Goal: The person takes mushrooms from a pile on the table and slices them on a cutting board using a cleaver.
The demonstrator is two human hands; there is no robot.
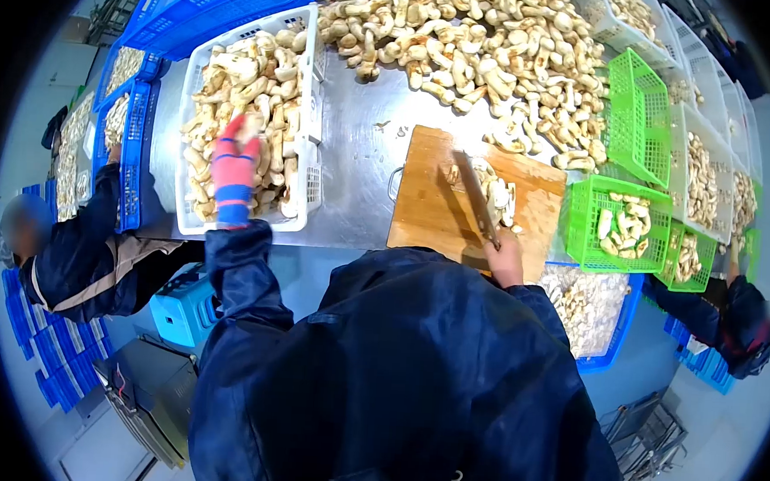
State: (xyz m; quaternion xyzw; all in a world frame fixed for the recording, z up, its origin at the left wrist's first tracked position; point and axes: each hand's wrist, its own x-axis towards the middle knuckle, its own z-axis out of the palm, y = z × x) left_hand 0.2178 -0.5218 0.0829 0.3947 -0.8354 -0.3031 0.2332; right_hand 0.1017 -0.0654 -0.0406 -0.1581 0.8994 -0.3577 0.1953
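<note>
Navy jacket [431, 365] foremost, the right hand [507, 259] clasps a knife [476, 195] slanting away leftward, gloved left hand [234, 170] over mushrooms [248, 68], grip unclear.

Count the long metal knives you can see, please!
1. The long metal knife is in the person's right hand, slanting over the rectangular brown wooden cutting board. Others could be hidden, perhaps under the big heap of pale, brown-tipped mushrooms.
</note>
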